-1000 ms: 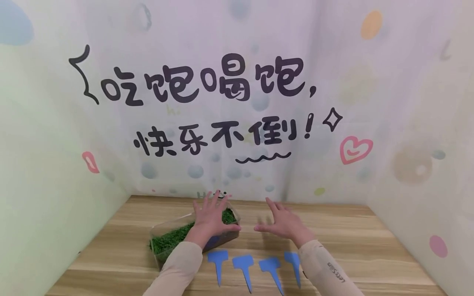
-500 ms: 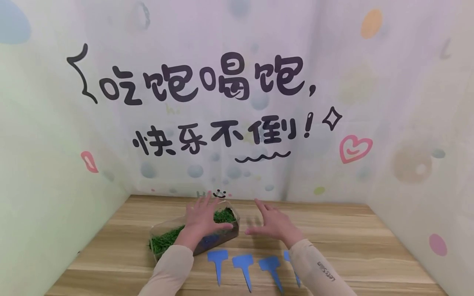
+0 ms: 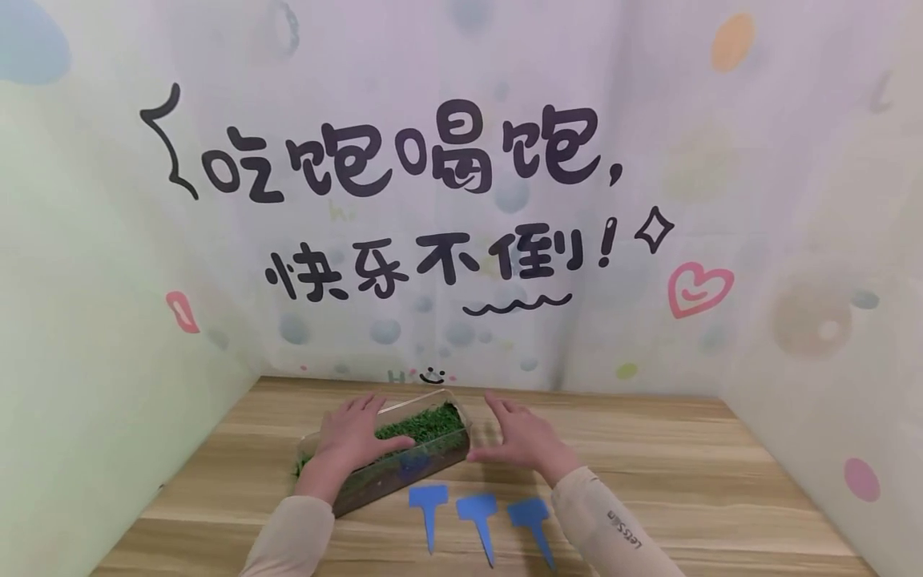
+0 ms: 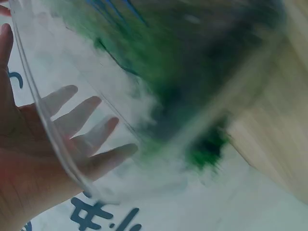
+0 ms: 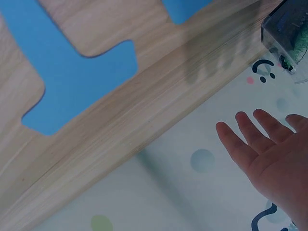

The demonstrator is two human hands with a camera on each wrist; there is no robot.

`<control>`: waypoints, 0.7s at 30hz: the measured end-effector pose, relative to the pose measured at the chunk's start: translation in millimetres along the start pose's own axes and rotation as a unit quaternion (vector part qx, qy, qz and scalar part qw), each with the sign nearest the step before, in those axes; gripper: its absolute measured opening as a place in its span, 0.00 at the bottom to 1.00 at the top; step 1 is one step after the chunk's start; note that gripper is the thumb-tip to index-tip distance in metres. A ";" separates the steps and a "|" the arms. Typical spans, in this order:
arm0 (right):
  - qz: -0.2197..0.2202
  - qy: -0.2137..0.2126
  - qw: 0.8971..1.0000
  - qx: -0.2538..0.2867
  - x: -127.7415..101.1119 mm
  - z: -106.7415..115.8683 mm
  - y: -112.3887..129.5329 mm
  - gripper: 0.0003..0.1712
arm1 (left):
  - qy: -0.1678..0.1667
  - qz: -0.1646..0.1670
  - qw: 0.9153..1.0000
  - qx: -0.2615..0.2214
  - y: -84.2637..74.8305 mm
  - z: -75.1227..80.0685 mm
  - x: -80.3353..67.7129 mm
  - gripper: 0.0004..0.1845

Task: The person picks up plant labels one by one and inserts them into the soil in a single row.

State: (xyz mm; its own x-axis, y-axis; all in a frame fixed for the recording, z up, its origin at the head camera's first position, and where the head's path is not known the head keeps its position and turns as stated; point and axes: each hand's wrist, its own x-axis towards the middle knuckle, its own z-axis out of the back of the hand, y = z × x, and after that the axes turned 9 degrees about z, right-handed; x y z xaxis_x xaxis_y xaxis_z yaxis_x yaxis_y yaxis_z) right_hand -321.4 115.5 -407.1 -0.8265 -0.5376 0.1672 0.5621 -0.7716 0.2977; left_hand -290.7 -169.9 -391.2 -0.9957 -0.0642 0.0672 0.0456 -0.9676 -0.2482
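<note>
A clear plastic box (image 3: 404,465) of dark soil and dense green plants (image 3: 425,425) lies slantwise on the table. My left hand (image 3: 353,437), fingers spread, is over its left part in the head view. The left wrist view shows the left hand (image 4: 33,149) beside the clear wall, its fingers seen through it; contact is hard to tell. My right hand (image 3: 522,437) is held with fingers extended near the box's right end. In the right wrist view, the right hand (image 5: 274,154) holds nothing, and the box corner (image 5: 284,36) is beyond its fingertips.
Blue T-shaped plant labels lie in front of the box: a left one (image 3: 430,509), a middle one (image 3: 479,521) and a right one (image 3: 532,525), beside my right sleeve (image 3: 606,521). A printed cloth (image 3: 461,336) hangs behind the wooden table (image 3: 671,473).
Both hands have moved left, the left one farther along the box, the right one closer to its right end. My right sleeve now covers another blue plant label. The box stays about where it was.
</note>
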 end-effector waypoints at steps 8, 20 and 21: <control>0.009 0.026 0.999 0.020 3.1 -2.7 8.5 0.59 | 0.020 0.012 0.999 -0.027 27.1 5.6 -16.3 0.49; 0.023 0.046 0.998 0.045 6.9 -8.6 16.6 0.53 | 0.029 0.005 0.998 -0.051 49.7 15.4 -36.8 0.51; 0.023 0.046 0.998 0.047 7.2 -9.1 17.1 0.53 | 0.030 0.006 0.998 -0.054 51.2 15.2 -38.1 0.51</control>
State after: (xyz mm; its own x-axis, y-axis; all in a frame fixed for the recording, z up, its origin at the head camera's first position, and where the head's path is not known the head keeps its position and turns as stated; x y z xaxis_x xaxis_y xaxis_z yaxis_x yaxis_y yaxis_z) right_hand -317.5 95.3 -409.3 -0.7908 -0.6044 0.0971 0.5909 -0.7122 0.3789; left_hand -249.2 -220.6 -391.8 -0.9983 -0.0581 0.0058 0.0524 -0.9348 -0.3514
